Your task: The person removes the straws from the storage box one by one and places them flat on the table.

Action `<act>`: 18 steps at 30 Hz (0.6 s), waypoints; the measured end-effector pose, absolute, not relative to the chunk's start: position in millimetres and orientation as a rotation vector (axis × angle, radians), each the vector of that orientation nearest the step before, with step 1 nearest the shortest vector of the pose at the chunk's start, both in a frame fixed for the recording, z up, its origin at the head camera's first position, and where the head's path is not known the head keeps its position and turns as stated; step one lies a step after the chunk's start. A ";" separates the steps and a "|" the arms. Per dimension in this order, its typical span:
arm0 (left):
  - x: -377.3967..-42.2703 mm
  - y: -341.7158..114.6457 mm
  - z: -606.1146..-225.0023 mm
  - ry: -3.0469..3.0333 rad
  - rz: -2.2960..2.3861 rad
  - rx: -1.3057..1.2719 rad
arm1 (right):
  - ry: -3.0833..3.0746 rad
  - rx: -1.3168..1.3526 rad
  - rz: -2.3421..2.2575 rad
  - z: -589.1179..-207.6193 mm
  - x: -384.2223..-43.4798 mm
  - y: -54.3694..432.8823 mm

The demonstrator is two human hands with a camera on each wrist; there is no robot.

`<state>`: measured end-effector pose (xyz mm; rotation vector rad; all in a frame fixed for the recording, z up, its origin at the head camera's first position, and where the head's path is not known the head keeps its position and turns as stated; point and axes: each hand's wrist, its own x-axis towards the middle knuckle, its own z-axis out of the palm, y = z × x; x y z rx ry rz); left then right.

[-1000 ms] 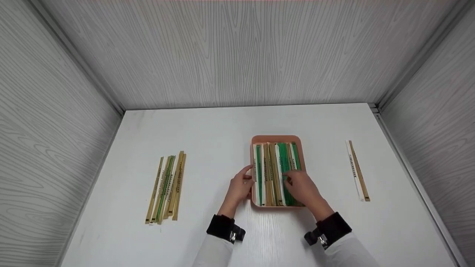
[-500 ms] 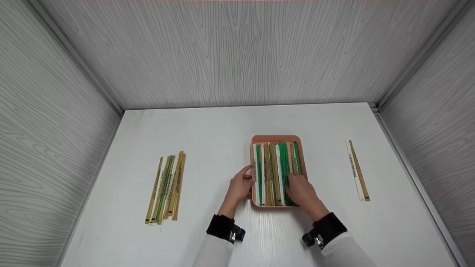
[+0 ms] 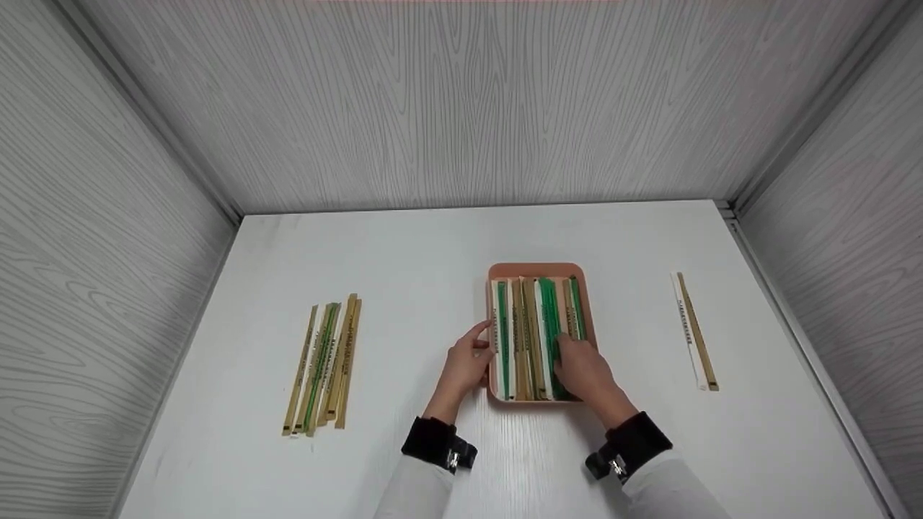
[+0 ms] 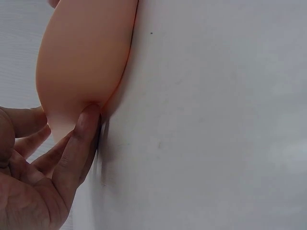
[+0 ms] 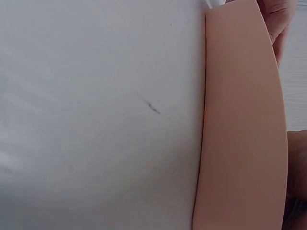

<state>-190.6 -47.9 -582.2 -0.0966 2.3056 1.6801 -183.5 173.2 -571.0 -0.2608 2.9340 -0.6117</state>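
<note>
The pinkish-orange tray (image 3: 533, 270) holds a row of long thin paper-wrapped sticks (image 3: 520, 339), brown, white and green, lying lengthwise. At its left side my left hand (image 3: 465, 364) grips the wall; in the left wrist view, fingers (image 4: 86, 122) press the wall near its base while the thumb side reaches the rim. My right hand (image 3: 585, 367) reaches over the front right of the tray, beside the green sticks (image 3: 549, 306), its fingers bent down among them. Those fingertips are hidden, and I cannot tell whether they pinch a stick. A gap shows the bare tray floor right of the green sticks.
On the left of the white table (image 3: 418, 267) lies a loose group of similar wrapped sticks (image 3: 324, 367). Two more, one white (image 3: 689, 328) and one brown (image 3: 698, 328), lie at the right. Grey panels (image 3: 476, 101) stand behind and on both sides.
My right hand has shifted slightly and dipped its fingers deeper among the sticks. A gap has opened right of the green sticks, with some sticks now against the right wall. The left hand stays put.
</note>
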 end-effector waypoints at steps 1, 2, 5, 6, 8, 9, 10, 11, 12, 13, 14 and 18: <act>-190.4 -47.7 -582.1 2.309 1.674 -0.100 | 2.930 -0.258 -0.622 -570.8 -183.0 172.9; -190.1 -47.3 -581.6 2.314 1.667 -0.100 | 2.926 -0.255 -0.629 -570.9 -182.5 172.7; -190.2 -46.4 -580.9 2.329 1.648 -0.102 | 2.923 -0.248 -0.645 -571.1 -181.4 172.0; -190.3 -46.2 -580.7 2.333 1.641 -0.106 | 2.923 -0.249 -0.651 -571.2 -181.1 171.9; -190.6 -46.0 -581.1 2.339 1.635 -0.106 | 2.936 -0.245 -0.657 -571.7 -180.7 172.3; -190.8 -46.0 -581.2 2.337 1.636 -0.109 | 2.944 -0.241 -0.666 -571.8 -180.6 172.6; -190.9 -46.1 -581.4 2.331 1.639 -0.115 | 2.954 -0.239 -0.676 -571.8 -180.4 173.0; -191.0 -46.2 -581.5 2.326 1.642 -0.117 | 2.964 -0.235 -0.688 -571.2 -180.1 173.3; -191.1 -46.2 -581.5 2.319 1.644 -0.122 | 2.973 -0.233 -0.703 -570.4 -180.0 173.7; -191.3 -46.2 -581.6 2.316 1.648 -0.117 | 2.984 -0.225 -0.715 -569.3 -179.8 174.1; -191.3 -46.3 -581.7 2.310 1.653 -0.118 | 2.991 -0.214 -0.731 -568.1 -179.8 174.5; -191.0 -46.5 -581.3 2.319 1.649 -0.106 | 2.982 -0.167 -0.816 -562.3 -180.0 177.4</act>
